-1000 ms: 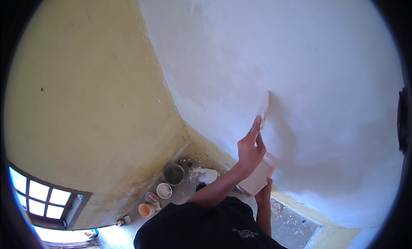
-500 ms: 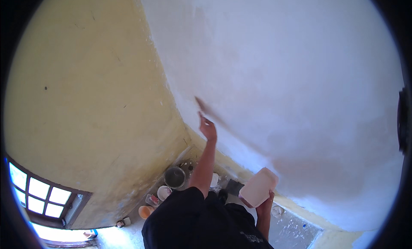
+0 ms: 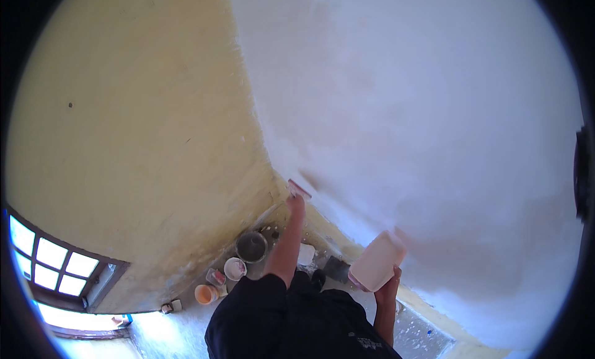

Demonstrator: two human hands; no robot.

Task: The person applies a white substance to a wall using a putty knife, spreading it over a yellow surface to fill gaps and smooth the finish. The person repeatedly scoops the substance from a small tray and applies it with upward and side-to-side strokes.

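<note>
My left hand point(image 3: 295, 202) is closed on a wide putty scraper point(image 3: 299, 189), reaching to the low left part of the white wall point(image 3: 396, 105), close to the seam with the yellow wall point(image 3: 136, 111); whether the blade touches the surface I cannot tell. My right hand point(image 3: 389, 283) grips a pale pinkish rectangular board or tub point(image 3: 376, 257) by its right side, held before the lower white wall. Its fingers are partly hidden beneath it.
On the corner's floor stand a dark bucket point(image 3: 251, 246), a white bucket point(image 3: 235, 269), an orange container point(image 3: 206, 294) and a small clear tub point(image 3: 216, 276). A white slab point(image 3: 306, 253) and dark mat point(image 3: 336, 270) lie nearby. A barred window point(image 3: 52, 254) is at lower left.
My left hand with the scraper has swept left across the white wall, then dropped lower near the corner. The pink board in my right hand has shifted slightly.
</note>
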